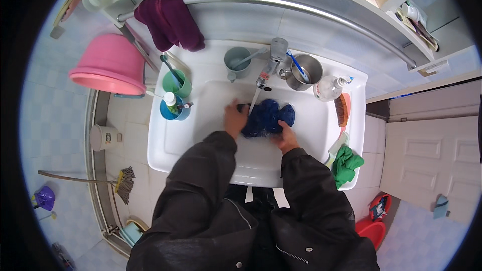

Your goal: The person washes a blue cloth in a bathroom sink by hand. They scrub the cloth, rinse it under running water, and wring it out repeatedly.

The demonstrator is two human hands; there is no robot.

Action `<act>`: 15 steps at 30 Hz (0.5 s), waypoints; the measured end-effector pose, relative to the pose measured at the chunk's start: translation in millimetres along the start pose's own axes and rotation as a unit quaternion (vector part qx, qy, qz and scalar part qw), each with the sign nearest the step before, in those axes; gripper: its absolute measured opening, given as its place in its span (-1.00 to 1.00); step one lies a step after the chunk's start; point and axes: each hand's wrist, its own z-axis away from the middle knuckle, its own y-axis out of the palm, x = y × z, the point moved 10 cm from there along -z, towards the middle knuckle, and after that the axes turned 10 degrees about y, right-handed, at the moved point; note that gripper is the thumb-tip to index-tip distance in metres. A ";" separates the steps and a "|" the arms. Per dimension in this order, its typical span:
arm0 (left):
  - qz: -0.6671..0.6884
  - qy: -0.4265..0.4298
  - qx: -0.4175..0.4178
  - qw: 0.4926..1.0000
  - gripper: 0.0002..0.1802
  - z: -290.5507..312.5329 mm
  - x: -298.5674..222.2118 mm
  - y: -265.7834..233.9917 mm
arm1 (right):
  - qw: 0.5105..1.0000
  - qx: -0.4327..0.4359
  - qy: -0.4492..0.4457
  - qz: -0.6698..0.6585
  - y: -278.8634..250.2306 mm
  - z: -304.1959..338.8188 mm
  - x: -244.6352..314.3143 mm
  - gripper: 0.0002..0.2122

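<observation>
Head view, one frame. Far left: pink basin point(109, 65) tipped on its side beside the white sink point(170, 140); below it a small white pot point(103, 137) and a broom point(123, 183) on the floor. On the sink's left rim, a green cup point(178, 84) and a blue cup point(174, 109) with toiletries. Left hand point(234, 119) lies on the left edge of the dark blue cloth point(266, 117), fingers curled onto it, gripping. The cloth sits bunched in the middle of the sink bowl, directly under the tap point(265, 73), with a thin stream of water falling at its left side. Right hand point(285, 136) presses on the cloth's lower right edge, fingers bent over the fabric. Judgement: washing goes best if both hands knead the cloth under the stream and keep it low in the bowl, limiting splash. Further right: steel mug point(305, 72), clear pump bottle point(329, 88), brush point(342, 110), green rag point(346, 164) on the rim.
</observation>
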 end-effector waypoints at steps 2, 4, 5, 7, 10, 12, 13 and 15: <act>0.091 -0.052 0.086 0.991 -0.37 18.4 -16.2 46.7 | 0.998 0.053 0.022 -0.008 11.7 -2.2 -4.0 -0.52; 0.215 -0.071 0.133 0.965 -0.38 33.0 -47.0 73.9 | 0.990 0.130 0.047 -0.037 24.2 -1.9 -3.5 -0.47; 0.258 -0.088 0.180 0.945 -0.41 40.8 -62.8 83.0 | 0.978 0.189 0.060 -0.059 31.3 0.6 -0.7 -0.46; 0.229 -0.041 0.240 0.943 -0.46 47.7 -104.7 77.2 | 0.954 0.281 0.069 -0.080 38.4 3.8 11.0 -0.45; 0.200 0.039 0.242 0.949 -0.50 58.3 -158.7 47.9 | 0.944 0.320 0.061 -0.059 36.6 -6.4 17.5 -0.51; 0.173 0.095 0.250 0.948 -0.55 56.5 -176.0 40.8 | 0.916 0.386 -0.100 0.045 52.7 -1.2 30.7 -0.55; 0.154 0.085 0.209 0.962 -0.56 48.9 -169.7 34.8 | 0.889 0.411 -0.179 0.096 60.7 6.5 30.6 -0.56; 0.109 0.069 0.170 0.977 -0.60 26.2 -143.7 33.0 | 0.905 0.378 -0.180 0.079 63.2 -0.7 23.5 -0.62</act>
